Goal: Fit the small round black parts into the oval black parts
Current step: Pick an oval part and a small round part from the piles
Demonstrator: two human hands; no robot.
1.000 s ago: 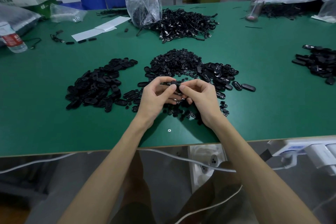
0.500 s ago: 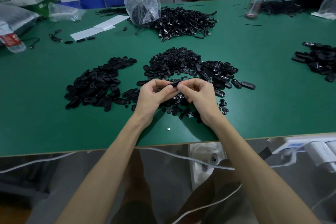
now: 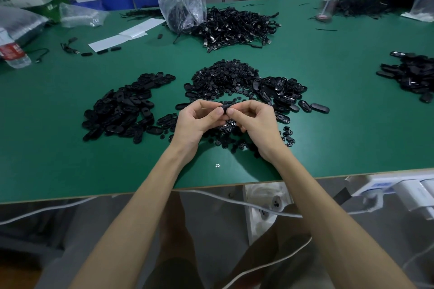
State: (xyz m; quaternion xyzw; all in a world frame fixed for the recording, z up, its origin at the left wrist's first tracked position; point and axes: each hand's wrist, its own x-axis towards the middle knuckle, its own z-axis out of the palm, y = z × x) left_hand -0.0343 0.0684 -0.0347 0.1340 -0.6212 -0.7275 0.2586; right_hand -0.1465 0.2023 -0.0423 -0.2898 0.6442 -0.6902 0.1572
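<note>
A: What is held at the fingertips?

B: An oval black part [image 3: 224, 108] is pinched from both sides. The left thumb tip [image 3: 219, 111] and right thumb tip [image 3: 231, 112] almost meet on its near face. The fingers of both hands are curled narrow round it. Whether a small round part is already seated in it cannot be told, as the middle is covered.

A: And the hands?

B: The left hand [image 3: 196, 123] and right hand [image 3: 254, 124] are held together just above the green table [image 3: 70, 171], in the middle and towards its near edge.

A: Which step is judged to be in hand?

B: The pressing-in step: a round piece is probably being squeezed into the oval's opening.

A: Where is the stock kept?

B: The heap of small round parts [image 3: 225, 77] is found just beyond the hands, and loose round pieces [image 3: 234, 142] are scattered beneath them. A pile of ovals [image 3: 279, 91] lies to the far right of the hands. A left pile [image 3: 124, 108] may hold finished pieces, though that cannot be confirmed.

A: What is called for next?

B: An even squeeze from both thumbs, so that the insert is seated flush and not tilted. After that, the piece would be set aside and a fresh pair taken up.
</note>
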